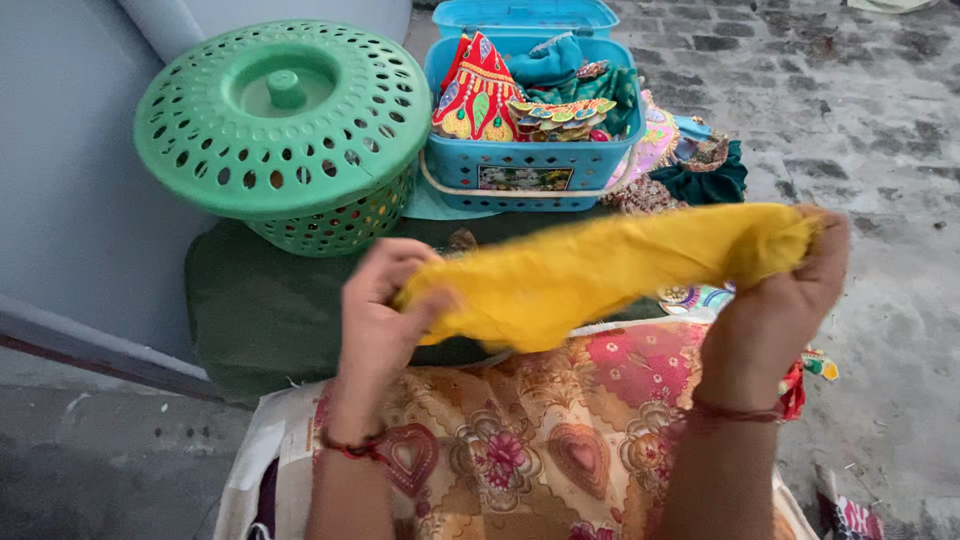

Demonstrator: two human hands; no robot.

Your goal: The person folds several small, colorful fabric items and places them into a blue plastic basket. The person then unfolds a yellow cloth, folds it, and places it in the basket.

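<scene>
Stone floor, dark green mat spread. Yellow cloth (600, 275) stretched just before blue basket (525, 165), left hand (380, 310) pinching one end, right hand (780, 300) clenched on other. Risk: cloth sagging at middle, could snag on basket rim.

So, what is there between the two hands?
In the head view, only the yellow cloth spans between the left hand and the right hand. Each hand grips one end of it.
</scene>
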